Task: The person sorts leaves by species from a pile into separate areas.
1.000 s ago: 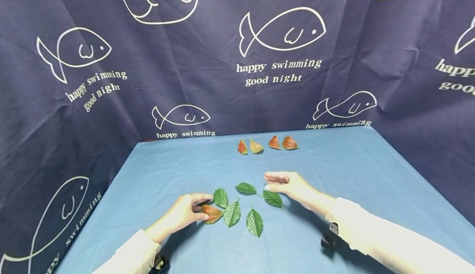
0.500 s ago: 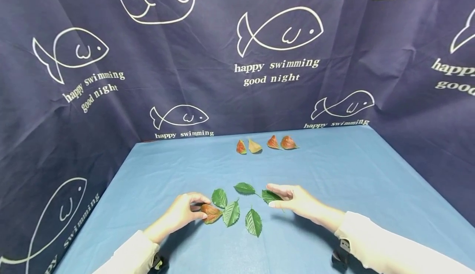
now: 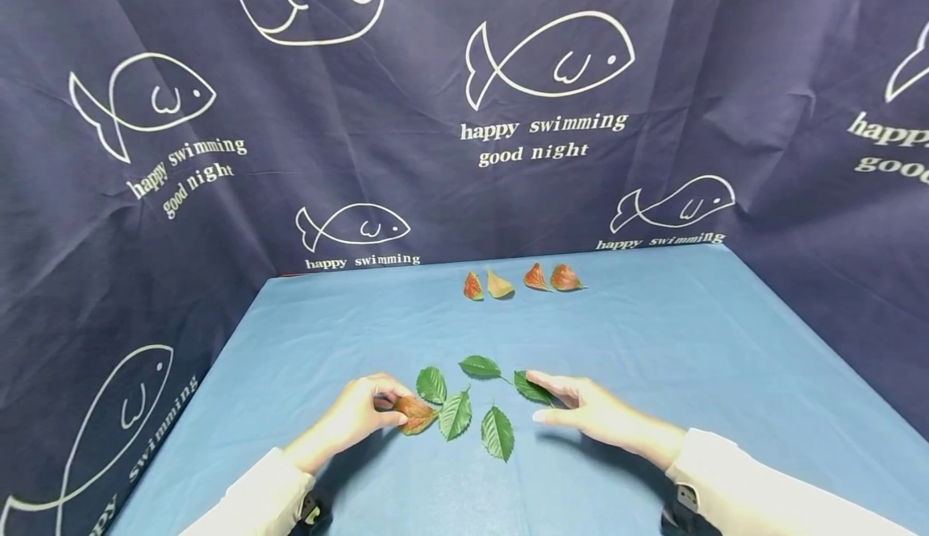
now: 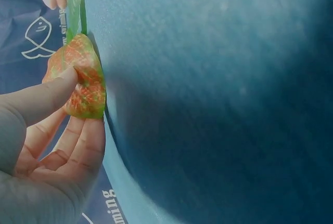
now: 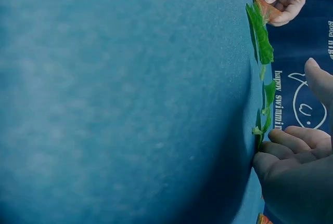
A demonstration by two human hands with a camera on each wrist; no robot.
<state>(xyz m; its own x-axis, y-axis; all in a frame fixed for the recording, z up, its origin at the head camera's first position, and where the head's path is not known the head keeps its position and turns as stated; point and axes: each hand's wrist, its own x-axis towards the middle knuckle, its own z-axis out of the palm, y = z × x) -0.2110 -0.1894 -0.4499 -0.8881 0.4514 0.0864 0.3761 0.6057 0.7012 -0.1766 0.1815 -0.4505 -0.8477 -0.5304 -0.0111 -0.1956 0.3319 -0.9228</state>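
My left hand (image 3: 363, 413) pinches an orange-red leaf (image 3: 417, 414) between thumb and fingers, its tip beside two green leaves. In the left wrist view the thumb lies on the face of that leaf (image 4: 83, 89), with the fingers behind it. My right hand (image 3: 602, 415) is at the rightmost green leaf (image 3: 531, 388), fingers extended over its right part and thumb held apart. Between the hands lie more green leaves: an upper left one (image 3: 431, 385), one below it (image 3: 455, 416), an upper one (image 3: 481, 367) and a lower one (image 3: 497, 434).
At the back of the blue cloth-covered table (image 3: 348, 318) lie a red-green leaf (image 3: 473, 286), a yellowish leaf (image 3: 499, 284) and two reddish leaves, one (image 3: 536, 277) beside the other (image 3: 566, 278). A dark blue printed curtain (image 3: 435, 157) stands behind and at the sides.
My right hand has moved down and to the right, from above the rightmost green leaf to its right part. My left hand has stayed nearly in place with the orange-red leaf.
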